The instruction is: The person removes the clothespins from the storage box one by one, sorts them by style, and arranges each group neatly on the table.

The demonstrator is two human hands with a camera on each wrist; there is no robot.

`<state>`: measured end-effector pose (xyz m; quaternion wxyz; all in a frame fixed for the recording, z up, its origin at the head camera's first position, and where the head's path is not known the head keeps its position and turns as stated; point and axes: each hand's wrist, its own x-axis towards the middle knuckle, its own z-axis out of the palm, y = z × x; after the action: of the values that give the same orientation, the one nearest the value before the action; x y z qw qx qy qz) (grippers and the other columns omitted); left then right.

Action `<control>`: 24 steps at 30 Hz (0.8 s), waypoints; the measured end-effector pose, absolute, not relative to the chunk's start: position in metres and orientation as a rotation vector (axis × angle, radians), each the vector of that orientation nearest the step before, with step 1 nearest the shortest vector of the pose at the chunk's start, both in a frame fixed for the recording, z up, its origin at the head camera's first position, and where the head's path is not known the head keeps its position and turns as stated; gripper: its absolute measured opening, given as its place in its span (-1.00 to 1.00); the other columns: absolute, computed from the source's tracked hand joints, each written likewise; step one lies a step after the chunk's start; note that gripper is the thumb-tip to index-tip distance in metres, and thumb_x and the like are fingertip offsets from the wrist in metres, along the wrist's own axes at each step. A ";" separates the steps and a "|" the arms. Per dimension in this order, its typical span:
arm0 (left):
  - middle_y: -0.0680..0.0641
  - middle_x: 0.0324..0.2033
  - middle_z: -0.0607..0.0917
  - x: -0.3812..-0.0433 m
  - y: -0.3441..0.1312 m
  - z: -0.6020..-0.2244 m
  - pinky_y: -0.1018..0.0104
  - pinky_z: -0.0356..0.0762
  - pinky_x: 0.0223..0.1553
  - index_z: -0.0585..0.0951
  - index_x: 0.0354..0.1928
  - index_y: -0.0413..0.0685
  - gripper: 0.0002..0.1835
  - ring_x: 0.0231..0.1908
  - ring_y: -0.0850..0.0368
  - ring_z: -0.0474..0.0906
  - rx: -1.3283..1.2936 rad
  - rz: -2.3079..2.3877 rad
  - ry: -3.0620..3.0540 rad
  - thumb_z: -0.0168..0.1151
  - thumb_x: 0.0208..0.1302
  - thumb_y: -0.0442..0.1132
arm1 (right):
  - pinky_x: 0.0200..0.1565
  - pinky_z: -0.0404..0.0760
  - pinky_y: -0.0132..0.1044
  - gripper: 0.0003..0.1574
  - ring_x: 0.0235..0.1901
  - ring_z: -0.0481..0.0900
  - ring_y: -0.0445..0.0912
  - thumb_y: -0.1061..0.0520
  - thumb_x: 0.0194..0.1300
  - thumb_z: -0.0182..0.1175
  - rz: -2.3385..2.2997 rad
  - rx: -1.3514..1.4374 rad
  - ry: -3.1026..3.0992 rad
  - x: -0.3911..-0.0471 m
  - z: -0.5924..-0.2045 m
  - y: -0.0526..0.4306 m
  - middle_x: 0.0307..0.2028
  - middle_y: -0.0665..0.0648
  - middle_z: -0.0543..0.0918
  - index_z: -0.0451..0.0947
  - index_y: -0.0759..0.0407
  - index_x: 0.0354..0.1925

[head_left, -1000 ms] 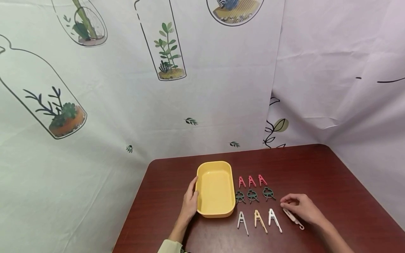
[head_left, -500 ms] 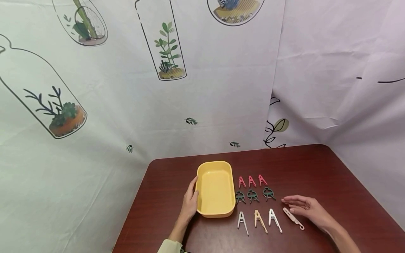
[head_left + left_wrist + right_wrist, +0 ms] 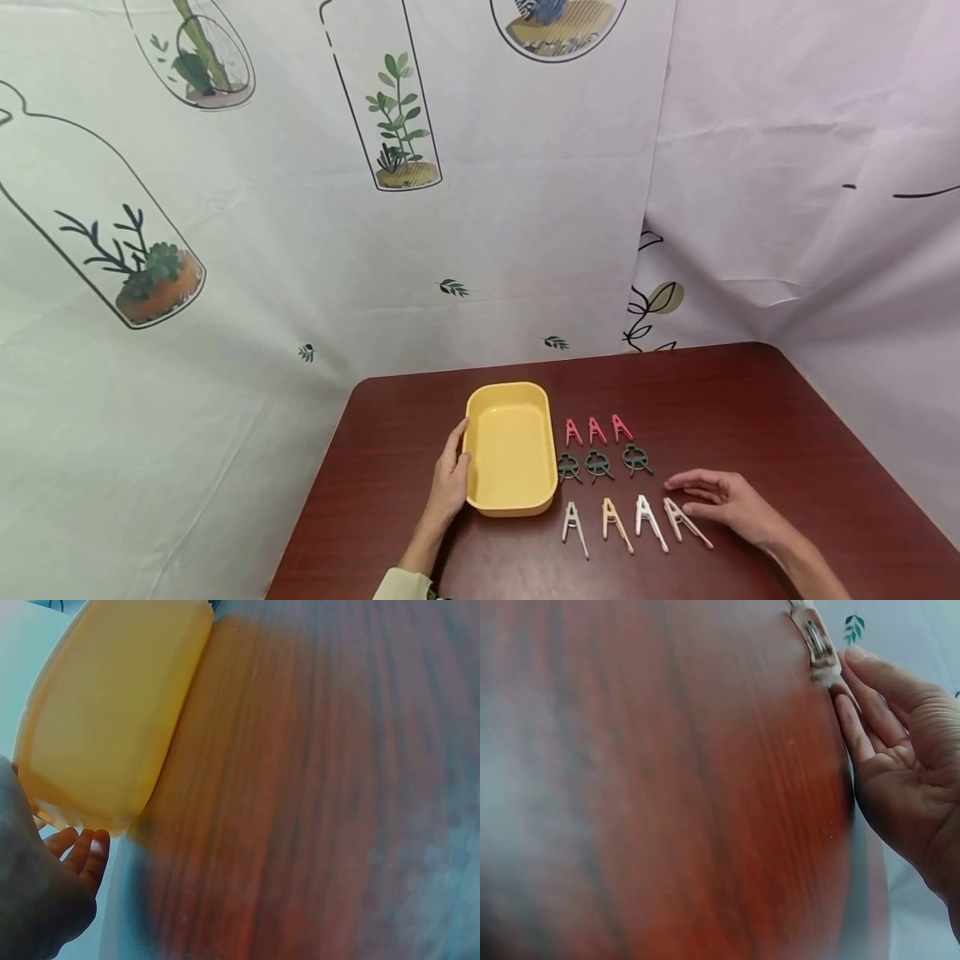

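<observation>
At the left side of a yellow plastic tub [image 3: 512,510], my left hand [image 3: 448,487] grips the wall, thumb at the rim. In the left wrist view the fingertips of the left hand [image 3: 52,892] lie against the tub's outer wall [image 3: 112,712]. My right hand [image 3: 735,504] hovers with extended, slightly bent fingers beside the rightmost clothespin [image 3: 684,521], a pale pinkish one lying flat with its legs spread. The right wrist view has thumb and fingertips of the right hand [image 3: 907,765] close by that clothespin [image 3: 817,641]; contact cannot be told.
Left of that clothespin lie a white one [image 3: 648,521], a yellow one [image 3: 616,523] and a greyish one [image 3: 573,527]. Behind are three green ring-shaped clips [image 3: 597,463] and three small red clothespins [image 3: 596,430]. A printed cloth [image 3: 525,250] hangs behind the dark red table [image 3: 697,392].
The rightmost clothespin has turned from its narrow side onto its flat side, legs spread. My right hand opened its fingers and stays near it. The left hand and tub have not moved.
</observation>
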<state>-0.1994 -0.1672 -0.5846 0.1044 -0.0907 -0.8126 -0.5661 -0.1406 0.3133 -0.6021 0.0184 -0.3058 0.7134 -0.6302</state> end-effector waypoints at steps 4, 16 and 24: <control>-0.10 0.54 0.40 -0.200 -0.167 -0.584 0.26 0.31 0.16 0.35 0.60 -0.04 -0.35 0.22 -0.13 0.44 -0.271 -1.663 -2.404 -0.05 0.53 -0.53 | 0.08 0.60 -0.47 -0.58 0.09 0.72 -0.23 0.51 0.29 0.34 -1.929 -0.922 2.289 -0.136 -0.602 0.307 -0.01 0.39 0.76 0.61 0.53 0.13; -0.11 0.52 0.43 -0.199 -0.168 -0.583 0.24 0.31 0.17 0.36 0.60 -0.05 -0.35 0.20 -0.14 0.46 -0.259 -1.652 -2.403 -0.04 0.53 -0.54 | 0.03 0.51 -0.59 -0.62 0.06 0.67 -0.35 0.45 0.22 0.44 -1.769 -0.938 2.597 -0.133 -0.602 0.296 -0.08 0.21 0.80 0.73 0.32 0.02; -0.05 0.55 0.39 -0.201 -0.168 -0.586 0.30 0.25 0.34 0.37 0.60 0.01 -0.33 0.43 -0.02 0.33 -0.259 -1.686 -2.392 -0.04 0.52 -0.54 | -0.25 0.58 -0.48 -0.65 -0.28 0.68 -0.26 0.43 0.15 0.50 -1.652 -0.833 2.806 -0.133 -0.598 0.289 -0.27 0.00 0.79 0.75 0.17 -0.11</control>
<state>-0.2008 -0.1682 -0.5859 0.1015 -0.0878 -0.8099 -0.5710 -0.1334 0.2888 -0.5984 -0.1096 -0.2464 0.8298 -0.4885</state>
